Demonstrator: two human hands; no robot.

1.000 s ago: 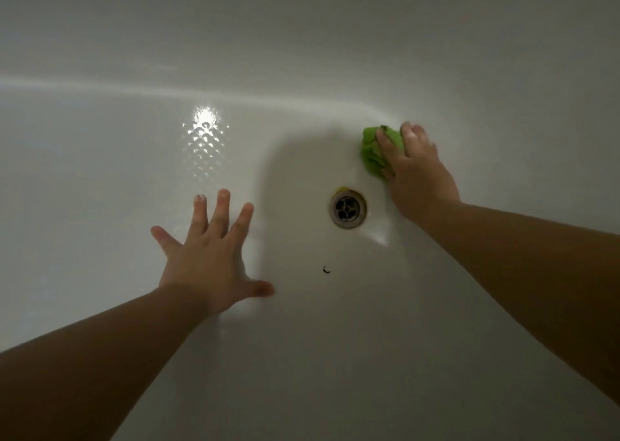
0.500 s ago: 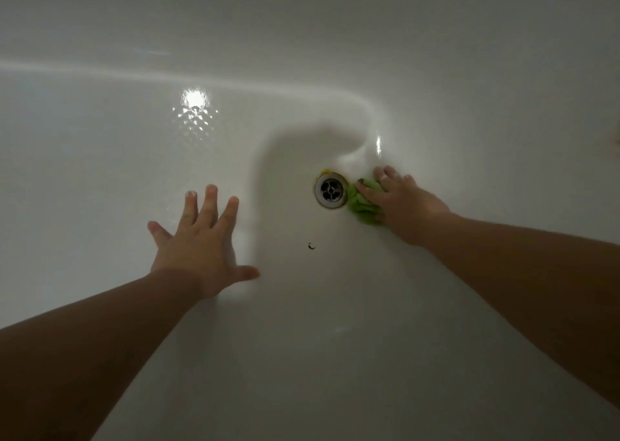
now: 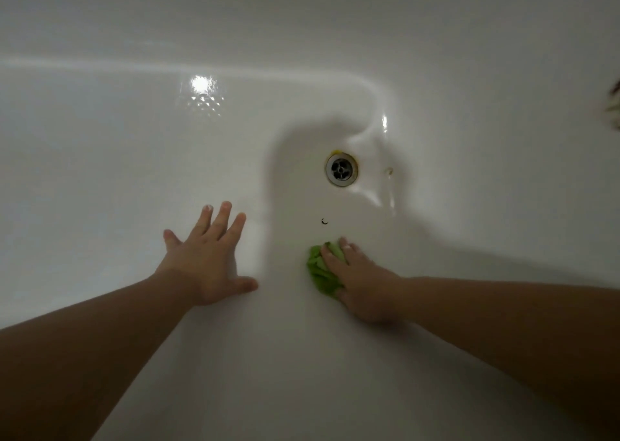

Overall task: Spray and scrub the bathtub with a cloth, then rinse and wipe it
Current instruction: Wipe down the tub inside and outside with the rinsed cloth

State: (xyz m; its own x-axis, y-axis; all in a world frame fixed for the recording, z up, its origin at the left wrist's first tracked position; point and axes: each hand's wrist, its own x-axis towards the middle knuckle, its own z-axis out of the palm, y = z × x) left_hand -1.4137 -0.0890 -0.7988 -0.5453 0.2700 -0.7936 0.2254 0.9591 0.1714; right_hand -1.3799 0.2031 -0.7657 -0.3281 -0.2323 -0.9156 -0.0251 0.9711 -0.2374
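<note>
I look down into a white bathtub (image 3: 127, 172). My right hand (image 3: 360, 281) grips a bunched green cloth (image 3: 318, 274) and presses it onto the tub floor, below the metal drain (image 3: 341, 171). Most of the cloth is hidden under the fingers and palm. My left hand (image 3: 204, 263) lies flat on the tub floor to the left of the cloth, fingers spread and holding nothing.
A small dark curled mark (image 3: 324, 221) lies on the floor between the drain and the cloth. A tiny brownish spot (image 3: 389, 171) sits right of the drain. The tub walls curve up at the back and on the right.
My right hand has dragged the cloth from the far corner, past the right side of the drain, down to the floor nearer to me. My left hand has stayed planted.
</note>
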